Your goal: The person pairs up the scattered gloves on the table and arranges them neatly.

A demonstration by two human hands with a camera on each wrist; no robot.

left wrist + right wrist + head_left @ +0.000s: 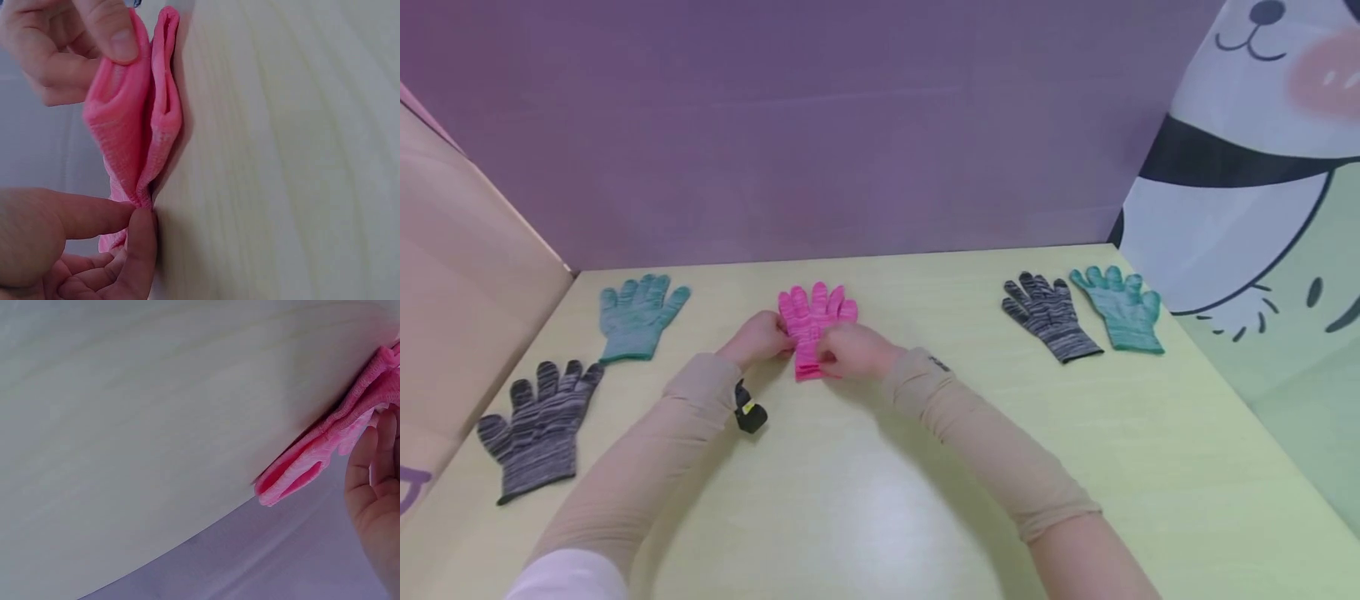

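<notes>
Two pink gloves [808, 321] lie stacked on the table, fingers toward the purple wall, cuffs toward me. My left hand [765, 337] pinches them at their left side between thumb and index finger. In the left wrist view, the left hand [94, 244] holds both layers together, and the two cuffs [115, 103] gape apart above the pinch. My right hand [856, 350] grips the upper cuff near its right side, with the thumb on top. At the right of the right wrist view, the right hand [375, 481] shows with curled fingers beside the pink fabric [300, 465].
On the left lie a teal glove [638, 321] and a dark grey glove [542, 429]. Another dark grey glove [1051, 317] and teal glove [1123, 310] lie at the back right. The purple wall [850, 167] borders the table's [880, 500] far edge.
</notes>
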